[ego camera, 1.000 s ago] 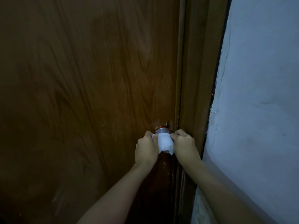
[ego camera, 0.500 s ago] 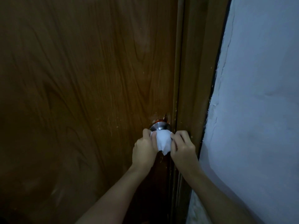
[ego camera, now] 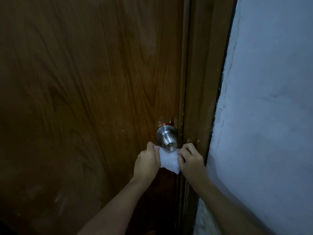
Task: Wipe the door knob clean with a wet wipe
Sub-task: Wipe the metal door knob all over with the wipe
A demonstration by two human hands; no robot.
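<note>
I see my left hand (ego camera: 147,162) and right hand (ego camera: 191,159) each pinching a side of the wet wipe (ego camera: 169,160), stretched just under the door knob (ego camera: 166,138). The knob sits at the door's (ego camera: 84,99) right edge; no writing is legible in the dimness, and the wipe hides the knob's underside.

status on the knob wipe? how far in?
Done: the wipe is out and at the knob, held taut between the left hand and right hand. In hand: it sits under the knob's lower front edge, top and face bare. Left: finishing the knob. Too dim to judge whether the metal is clean.
</note>
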